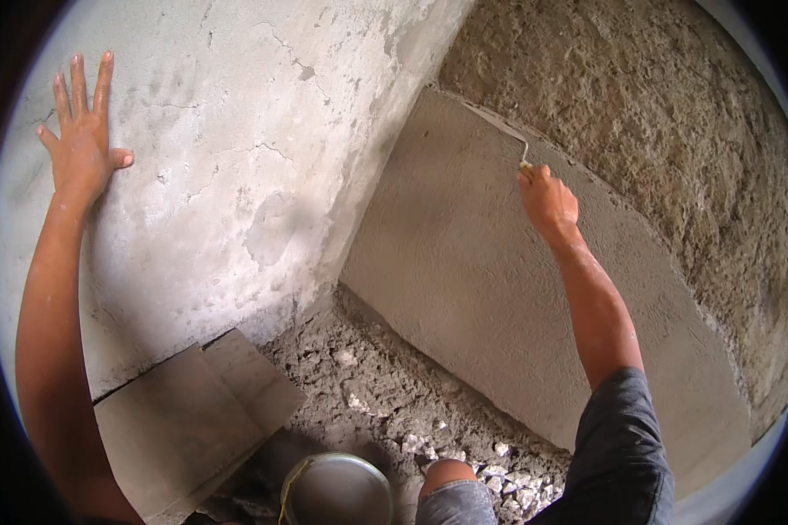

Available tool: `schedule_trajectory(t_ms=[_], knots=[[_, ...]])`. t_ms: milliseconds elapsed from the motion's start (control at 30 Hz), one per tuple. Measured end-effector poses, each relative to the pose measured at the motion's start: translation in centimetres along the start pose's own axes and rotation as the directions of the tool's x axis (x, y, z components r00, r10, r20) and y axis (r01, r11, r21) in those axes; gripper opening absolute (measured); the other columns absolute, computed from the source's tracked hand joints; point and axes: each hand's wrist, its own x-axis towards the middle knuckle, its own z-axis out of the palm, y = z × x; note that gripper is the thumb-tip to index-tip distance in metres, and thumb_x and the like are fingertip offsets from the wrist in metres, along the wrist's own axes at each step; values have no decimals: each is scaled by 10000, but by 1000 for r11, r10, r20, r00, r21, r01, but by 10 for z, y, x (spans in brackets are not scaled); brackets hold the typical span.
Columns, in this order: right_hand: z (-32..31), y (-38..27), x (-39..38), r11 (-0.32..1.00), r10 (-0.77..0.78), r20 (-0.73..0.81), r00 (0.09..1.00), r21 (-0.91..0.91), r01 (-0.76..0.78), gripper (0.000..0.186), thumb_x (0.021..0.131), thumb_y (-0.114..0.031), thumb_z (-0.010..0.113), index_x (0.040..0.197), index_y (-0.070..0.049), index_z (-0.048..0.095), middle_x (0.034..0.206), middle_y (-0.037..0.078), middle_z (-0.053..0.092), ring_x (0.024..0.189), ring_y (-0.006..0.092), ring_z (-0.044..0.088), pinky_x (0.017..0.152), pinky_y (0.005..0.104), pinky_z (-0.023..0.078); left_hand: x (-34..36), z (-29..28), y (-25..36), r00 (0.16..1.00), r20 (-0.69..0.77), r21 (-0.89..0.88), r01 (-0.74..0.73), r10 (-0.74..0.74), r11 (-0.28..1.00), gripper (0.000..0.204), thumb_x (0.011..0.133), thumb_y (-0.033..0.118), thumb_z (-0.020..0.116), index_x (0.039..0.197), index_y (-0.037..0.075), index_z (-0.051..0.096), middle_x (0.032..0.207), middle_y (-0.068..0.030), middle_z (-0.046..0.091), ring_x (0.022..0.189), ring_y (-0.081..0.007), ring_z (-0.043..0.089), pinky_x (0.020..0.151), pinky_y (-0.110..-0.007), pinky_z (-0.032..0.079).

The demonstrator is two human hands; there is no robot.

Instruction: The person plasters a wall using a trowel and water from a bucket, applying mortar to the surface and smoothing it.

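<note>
A round metal bucket (pixel 337 490) stood on the rubble-strewn ground (pixel 385 385) at the lower edge. Just left of it, flat grey slabs (pixel 193 420) leaned against the foot of the cracked white concrete wall (pixel 236 131). Pale stone chips (pixel 499 477) lay nearby.

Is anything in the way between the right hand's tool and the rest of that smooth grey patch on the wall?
Nothing visible is. The right hand holds a small tool at the upper edge of the smooth plaster patch, whose surface lies bare. The left hand rests flat on the pale concrete wall, well apart.
</note>
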Motion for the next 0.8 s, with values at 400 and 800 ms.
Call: schedule_trajectory(t_ms=[400,800], knots=[[14,-11,27,997,75,-7,997,-4,-75,433,1026,-401,513,1103,11,622,1022,234,739,967,410,729,816,478,586,4,10,-1,1000,-29,17,1,-1,1000,1447,534,120,951,1599,477,39,1713,72,17,1567,-264,133,1152,-738,290],[-3,37,4,990,144,-9,990,-10,-144,432,1020,-404,513,1108,3,628,1004,231,739,955,411,728,817,492,582,9,22,-1,997,-82,5,-12,12,1000,1449,530,104,947,1603,470,45,1716,52,23,1563,-274,157,1143,-734,299]])
